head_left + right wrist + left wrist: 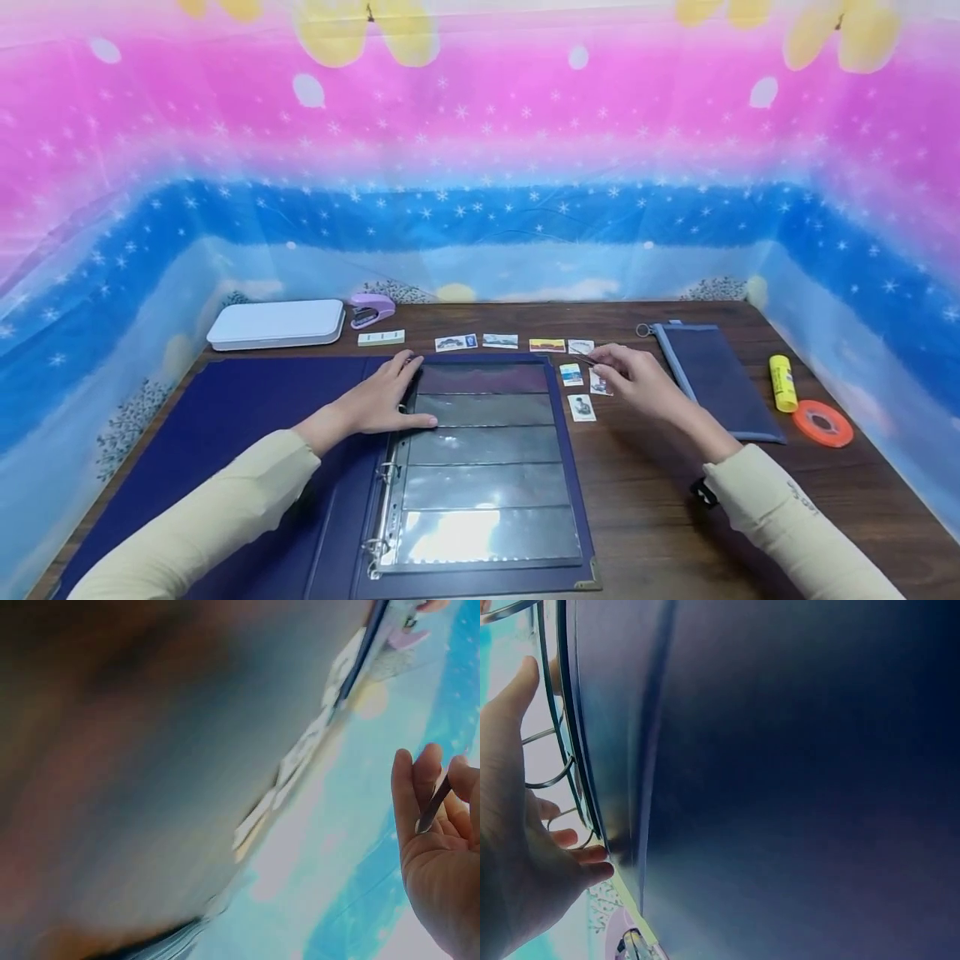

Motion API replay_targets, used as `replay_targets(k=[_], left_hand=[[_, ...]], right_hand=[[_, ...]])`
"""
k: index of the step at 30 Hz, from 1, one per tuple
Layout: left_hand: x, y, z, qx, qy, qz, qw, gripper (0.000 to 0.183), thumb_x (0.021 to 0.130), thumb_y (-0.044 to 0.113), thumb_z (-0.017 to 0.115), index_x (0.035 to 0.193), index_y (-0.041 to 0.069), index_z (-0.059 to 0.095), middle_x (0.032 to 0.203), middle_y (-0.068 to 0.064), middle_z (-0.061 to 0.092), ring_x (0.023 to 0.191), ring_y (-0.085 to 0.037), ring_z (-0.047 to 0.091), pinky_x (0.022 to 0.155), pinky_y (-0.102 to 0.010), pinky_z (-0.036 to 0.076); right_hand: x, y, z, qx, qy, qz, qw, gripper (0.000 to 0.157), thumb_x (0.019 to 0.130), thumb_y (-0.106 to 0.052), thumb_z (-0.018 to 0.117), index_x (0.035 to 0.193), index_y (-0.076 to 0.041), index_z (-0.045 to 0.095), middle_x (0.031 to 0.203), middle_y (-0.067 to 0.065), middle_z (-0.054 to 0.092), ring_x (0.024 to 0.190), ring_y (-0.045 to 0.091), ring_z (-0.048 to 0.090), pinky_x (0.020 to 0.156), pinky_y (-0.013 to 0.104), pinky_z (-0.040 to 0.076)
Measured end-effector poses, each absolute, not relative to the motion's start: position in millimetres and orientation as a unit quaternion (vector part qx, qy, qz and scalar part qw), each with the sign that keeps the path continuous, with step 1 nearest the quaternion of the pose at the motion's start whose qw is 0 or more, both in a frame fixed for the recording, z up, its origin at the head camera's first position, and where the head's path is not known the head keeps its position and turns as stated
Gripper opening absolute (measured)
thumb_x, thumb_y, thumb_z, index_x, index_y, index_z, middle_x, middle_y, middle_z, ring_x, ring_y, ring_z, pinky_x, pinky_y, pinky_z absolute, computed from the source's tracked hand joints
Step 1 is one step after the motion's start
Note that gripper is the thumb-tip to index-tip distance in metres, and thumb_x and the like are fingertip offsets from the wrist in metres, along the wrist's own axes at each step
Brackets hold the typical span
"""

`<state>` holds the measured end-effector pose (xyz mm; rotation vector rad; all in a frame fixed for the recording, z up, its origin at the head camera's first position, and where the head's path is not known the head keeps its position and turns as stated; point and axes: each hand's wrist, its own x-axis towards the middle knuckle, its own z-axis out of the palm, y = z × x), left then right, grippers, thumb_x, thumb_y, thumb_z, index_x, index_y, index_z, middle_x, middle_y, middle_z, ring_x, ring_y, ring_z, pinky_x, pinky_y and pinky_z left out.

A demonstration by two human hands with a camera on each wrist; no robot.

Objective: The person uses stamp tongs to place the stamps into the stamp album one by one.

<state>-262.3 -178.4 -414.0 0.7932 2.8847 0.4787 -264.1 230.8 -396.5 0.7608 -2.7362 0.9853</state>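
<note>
Navy ring binder (255, 400): lay opened flat on the worktop (645, 525). Left hand (378, 402): spread its fingers by the binding rings (387, 472); any drag could have shifted the clear pocket page (483, 446). Loose stamps (500, 342): lay beyond and beside the page; a careless brush might have scattered them. Tweezers (435, 802): pinched by the right hand (637, 379) near the stamps; overtight tips risked creasing one.

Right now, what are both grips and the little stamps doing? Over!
Left grip spread at pocket page's upper left. Right grip pinching likely tweezers. Stamps on table, beyond and beside binder. Right grip partly hiding one.
</note>
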Motion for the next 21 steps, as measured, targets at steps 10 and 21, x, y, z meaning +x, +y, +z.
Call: replay_targets(k=[10,21], left_hand=[[-268,-177,-414,0.265,0.953,0.139,0.051,0.094,0.077,0.066,0.058,0.143,0.004,0.033,0.147,-0.024,0.024,0.129,-0.042,0.035,0.096,-0.056,0.038],[-275,-168,-409,0.234,0.952,0.188,0.055,0.078,0.082,0.051,0.063,0.137,0.0,0.042,0.123,-0.021,0.038,0.1,-0.03,0.039,0.081,-0.045,0.039]], right_hand=[[-282,184,-380,0.271,-0.911,0.302,0.076,0.023,0.096,-0.014,0.049,0.115,-0.005,0.058,0.086,0.013,0.066,0.057,0.011,0.052,0.053,0.024,0.04],[-311,123,-371,0.327,-0.91,0.231,0.106,0.024,0.094,-0.015,0.054,0.115,-0.011,0.064,0.092,0.005,0.07,0.056,0.006,0.047,0.058,0.025,0.039]])
